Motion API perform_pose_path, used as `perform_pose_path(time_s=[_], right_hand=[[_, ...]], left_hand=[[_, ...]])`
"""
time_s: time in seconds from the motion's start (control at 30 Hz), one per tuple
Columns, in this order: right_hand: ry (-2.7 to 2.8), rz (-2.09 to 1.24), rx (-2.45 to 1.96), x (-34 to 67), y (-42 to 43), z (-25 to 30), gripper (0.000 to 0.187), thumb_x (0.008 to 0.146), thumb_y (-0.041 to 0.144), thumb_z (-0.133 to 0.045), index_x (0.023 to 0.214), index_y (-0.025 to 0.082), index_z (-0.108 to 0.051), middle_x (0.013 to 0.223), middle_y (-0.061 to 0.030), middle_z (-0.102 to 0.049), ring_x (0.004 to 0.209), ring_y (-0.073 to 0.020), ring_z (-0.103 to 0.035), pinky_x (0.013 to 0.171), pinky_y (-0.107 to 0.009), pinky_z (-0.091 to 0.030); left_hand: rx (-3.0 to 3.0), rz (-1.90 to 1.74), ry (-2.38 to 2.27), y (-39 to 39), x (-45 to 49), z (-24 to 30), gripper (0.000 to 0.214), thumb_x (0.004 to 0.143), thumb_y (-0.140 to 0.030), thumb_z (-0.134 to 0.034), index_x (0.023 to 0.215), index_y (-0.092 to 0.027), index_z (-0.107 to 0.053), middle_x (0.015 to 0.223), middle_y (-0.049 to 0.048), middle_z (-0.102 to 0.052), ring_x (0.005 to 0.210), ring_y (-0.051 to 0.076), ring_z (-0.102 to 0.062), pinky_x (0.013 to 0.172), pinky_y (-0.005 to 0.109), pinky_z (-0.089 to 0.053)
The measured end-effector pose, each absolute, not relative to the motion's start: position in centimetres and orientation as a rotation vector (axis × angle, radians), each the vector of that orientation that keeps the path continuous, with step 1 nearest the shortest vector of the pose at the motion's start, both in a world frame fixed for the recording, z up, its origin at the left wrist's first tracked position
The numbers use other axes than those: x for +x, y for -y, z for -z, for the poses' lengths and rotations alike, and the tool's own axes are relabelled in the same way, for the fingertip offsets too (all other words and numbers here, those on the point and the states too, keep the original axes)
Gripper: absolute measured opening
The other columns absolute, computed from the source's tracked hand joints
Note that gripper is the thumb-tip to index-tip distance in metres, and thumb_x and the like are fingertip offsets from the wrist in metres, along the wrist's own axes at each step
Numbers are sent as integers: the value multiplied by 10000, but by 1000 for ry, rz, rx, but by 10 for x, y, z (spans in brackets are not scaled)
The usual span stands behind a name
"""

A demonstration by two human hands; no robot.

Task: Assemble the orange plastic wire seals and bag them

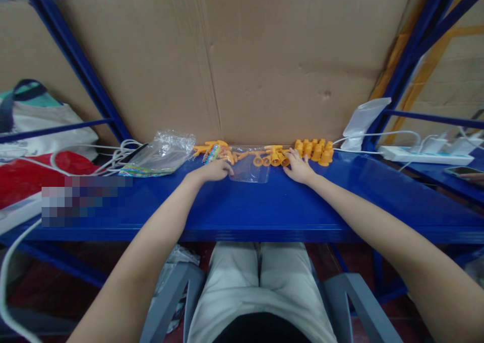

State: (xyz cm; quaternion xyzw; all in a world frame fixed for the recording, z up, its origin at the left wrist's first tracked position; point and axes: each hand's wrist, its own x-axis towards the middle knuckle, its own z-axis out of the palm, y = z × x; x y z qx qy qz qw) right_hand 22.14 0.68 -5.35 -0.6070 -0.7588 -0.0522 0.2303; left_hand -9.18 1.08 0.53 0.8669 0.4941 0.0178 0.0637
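My left hand (215,171) rests on the blue shelf (264,207), fingers curled at the left edge of a small clear plastic bag (251,169), touching orange plastic pieces (227,155). My right hand (298,169) lies to the right of the bag, fingers reaching against a row of orange trumpet-shaped parts (272,157). A cluster of upright orange parts (314,150) stands just beyond the right hand. What the fingers grip, if anything, is too small to make out.
A stack of clear bags with coloured cards (161,154) lies left, beside white cables (117,156). A white power strip (425,155) and white pouch (363,121) sit right. Cardboard (242,56) backs the shelf. Bags (34,131) lie far left.
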Motion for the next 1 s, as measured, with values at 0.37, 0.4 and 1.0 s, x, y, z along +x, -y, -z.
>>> perform_pose_path(time_s=[0.37,0.4,1.0], right_hand=[[2043,284,-1698,222,-4,48,391,930,413,-464,1211,191,-622,1431,-171,-516,1387,-349,-401,1141,-663,-216],[2039,296,-1702,222,-4,47,377,932,412,-463,1187,192,-634,1393,-173,-544,1360,-346,-432,1142,-661,-216],[2047,334,-1762,226,-10,48,518,966,537,-383,1211,165,-647,1358,-190,-538,1306,-343,-481,1141,-601,-237]], left_hand=[[2585,-25,-1484,1,-91,-14,276,738,-212,-450,701,-195,-724,1210,9,-715,1077,185,-661,891,242,-505],[2588,-13,-1489,1,-91,-15,274,735,-208,-448,693,-192,-718,1232,11,-705,1087,187,-657,889,240,-504],[2713,-66,-1411,-9,-90,1,245,682,-187,-464,800,-204,-678,987,37,-732,1043,205,-656,911,275,-489]])
